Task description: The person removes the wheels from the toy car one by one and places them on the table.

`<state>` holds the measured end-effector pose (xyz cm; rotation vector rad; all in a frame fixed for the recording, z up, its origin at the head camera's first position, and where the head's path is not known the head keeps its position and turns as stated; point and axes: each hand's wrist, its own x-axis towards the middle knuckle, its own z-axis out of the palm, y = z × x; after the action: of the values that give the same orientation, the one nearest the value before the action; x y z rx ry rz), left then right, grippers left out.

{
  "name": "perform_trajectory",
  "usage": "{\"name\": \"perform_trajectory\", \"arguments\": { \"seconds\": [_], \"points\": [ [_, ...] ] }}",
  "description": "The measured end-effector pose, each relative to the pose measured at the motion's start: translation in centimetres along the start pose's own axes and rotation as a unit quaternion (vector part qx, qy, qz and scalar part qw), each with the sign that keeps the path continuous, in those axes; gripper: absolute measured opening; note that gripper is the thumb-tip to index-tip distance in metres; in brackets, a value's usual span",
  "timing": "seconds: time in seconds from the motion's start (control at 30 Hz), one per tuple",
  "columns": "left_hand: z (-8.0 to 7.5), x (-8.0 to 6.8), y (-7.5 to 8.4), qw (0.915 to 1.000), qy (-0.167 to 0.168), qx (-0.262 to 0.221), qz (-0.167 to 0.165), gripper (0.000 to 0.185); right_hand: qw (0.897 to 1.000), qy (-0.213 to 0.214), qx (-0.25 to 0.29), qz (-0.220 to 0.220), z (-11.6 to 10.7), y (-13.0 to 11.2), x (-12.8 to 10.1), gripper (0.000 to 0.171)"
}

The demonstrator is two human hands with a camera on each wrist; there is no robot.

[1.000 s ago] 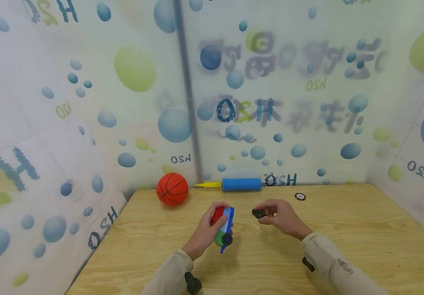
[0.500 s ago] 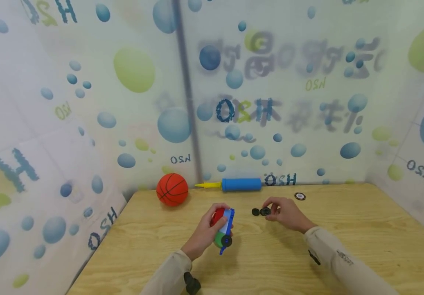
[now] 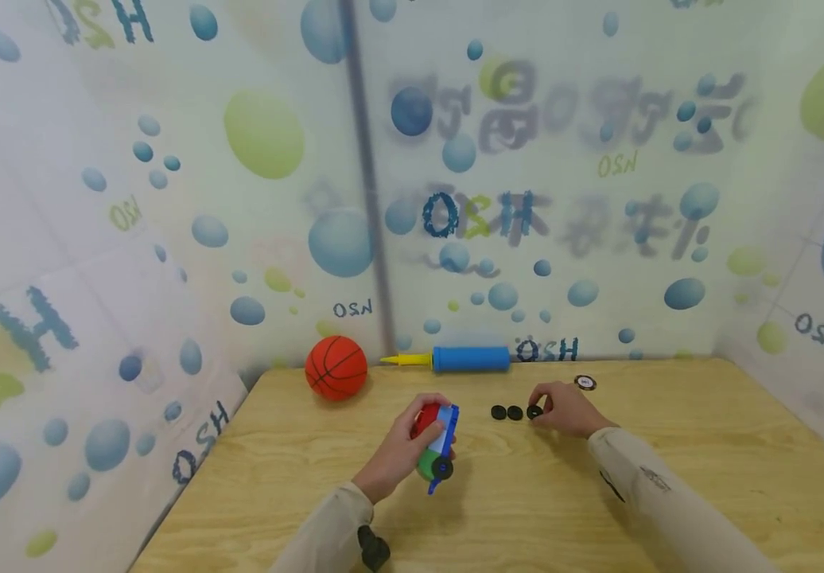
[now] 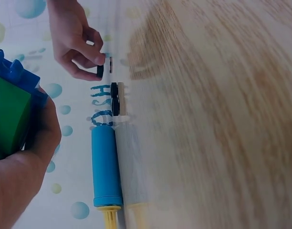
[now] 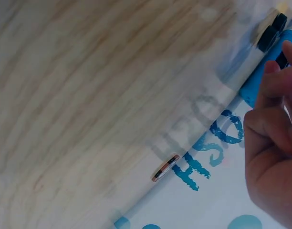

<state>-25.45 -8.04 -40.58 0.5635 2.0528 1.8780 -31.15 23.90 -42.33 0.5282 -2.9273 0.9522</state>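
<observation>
Three black wheels in a row on the wood

Head view: three small round black plastic wheels point(image 3: 515, 412) lie on the grained wooden table point(image 3: 670, 461); the right hand point(image 3: 562, 407) pinches the rightmost. The left hand point(image 3: 401, 454) grips a red, blue and green plastic toy car point(image 3: 435, 442).

Left wrist view: fingertips point(image 4: 99, 59) pinch that wheel, beside a smooth blue pump cylinder point(image 4: 107, 167).

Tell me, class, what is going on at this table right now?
A person is working on a colourful toy vehicle at a wooden table. The left hand grips the toy, which has one black wheel on it. The right hand pinches a small black wheel at the table surface, beside two loose wheels. A basketball, a blue pump and a small round disc lie near the wall.
</observation>
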Motion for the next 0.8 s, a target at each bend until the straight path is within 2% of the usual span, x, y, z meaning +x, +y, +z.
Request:
{"name": "perform_trajectory", "arguments": {
  "seconds": [0.27,0.37,0.8],
  "points": [
    [0.3,0.0,0.2,1.0,-0.002,0.003,-0.006,0.038,0.998,-0.013,-0.032,0.049,0.6,0.7,1.3,0.021],
    [0.3,0.1,0.2,1.0,-0.003,0.0,-0.001,0.038,0.998,-0.009,-0.049,0.05,0.6,0.5,1.6,0.022],
    [0.2,0.0,0.0,0.9999,-0.01,-0.009,-0.003,0.034,0.996,-0.01,-0.056,0.064,0.8,0.6,1.8,0.024]
  ]
}}
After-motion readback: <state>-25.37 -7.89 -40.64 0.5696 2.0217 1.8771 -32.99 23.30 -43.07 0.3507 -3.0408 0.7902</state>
